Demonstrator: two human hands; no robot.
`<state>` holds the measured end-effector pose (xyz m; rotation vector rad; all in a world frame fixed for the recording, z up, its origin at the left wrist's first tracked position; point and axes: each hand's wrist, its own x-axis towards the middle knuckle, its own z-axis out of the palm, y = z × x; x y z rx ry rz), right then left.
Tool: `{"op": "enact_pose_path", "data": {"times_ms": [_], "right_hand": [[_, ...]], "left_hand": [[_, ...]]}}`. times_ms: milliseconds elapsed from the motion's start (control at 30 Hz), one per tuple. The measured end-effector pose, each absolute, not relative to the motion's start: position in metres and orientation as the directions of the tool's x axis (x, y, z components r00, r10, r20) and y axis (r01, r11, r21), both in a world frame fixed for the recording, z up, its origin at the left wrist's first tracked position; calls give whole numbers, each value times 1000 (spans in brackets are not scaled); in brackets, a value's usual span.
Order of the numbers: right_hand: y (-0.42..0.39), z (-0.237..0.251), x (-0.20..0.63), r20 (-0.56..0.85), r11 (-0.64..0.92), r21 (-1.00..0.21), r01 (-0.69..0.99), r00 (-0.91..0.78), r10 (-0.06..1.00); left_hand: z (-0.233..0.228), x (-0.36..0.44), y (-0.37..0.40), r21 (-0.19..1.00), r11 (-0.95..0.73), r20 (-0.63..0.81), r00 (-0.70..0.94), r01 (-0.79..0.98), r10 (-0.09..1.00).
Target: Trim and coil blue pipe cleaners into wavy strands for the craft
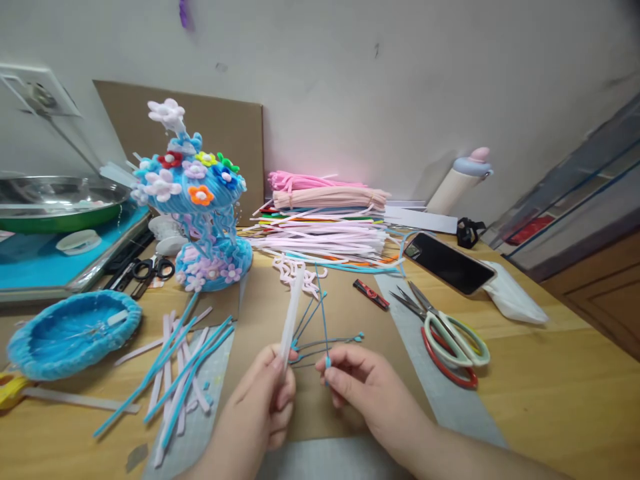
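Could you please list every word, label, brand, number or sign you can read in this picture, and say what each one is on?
No text here can be read.
Small black and red bar on the brown board: light marks on it, too small to read.
Phone: screen dark, nothing shown.
Bottle by the wall: no label visible.
Scissors: no marking legible.
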<state>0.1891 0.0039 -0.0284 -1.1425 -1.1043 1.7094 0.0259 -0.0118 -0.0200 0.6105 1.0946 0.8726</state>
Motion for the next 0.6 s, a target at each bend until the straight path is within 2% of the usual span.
{"op": "enact_pose_path", "data": {"times_ms": [133, 300, 500, 600], "right_hand": [[-3, -31, 185, -266, -333, -935, -123, -378, 887], [-3, -34, 184, -246, -326, -939, -106, -454, 856], [-3, -35, 184, -262, -317, -947, -59, -431, 864], [-2, -33, 186, -219, -264, -956, -130, -286, 933]], "left_hand": [[-21, 30, -14, 780, 539, -493, 218, -317, 842], [-24, 32, -16, 816, 528, -479, 237, -234, 845], [-20, 30, -16, 845, 476, -432, 214, -244, 876], [-19, 26, -15, 852, 430, -414, 119, -299, 903]]}}
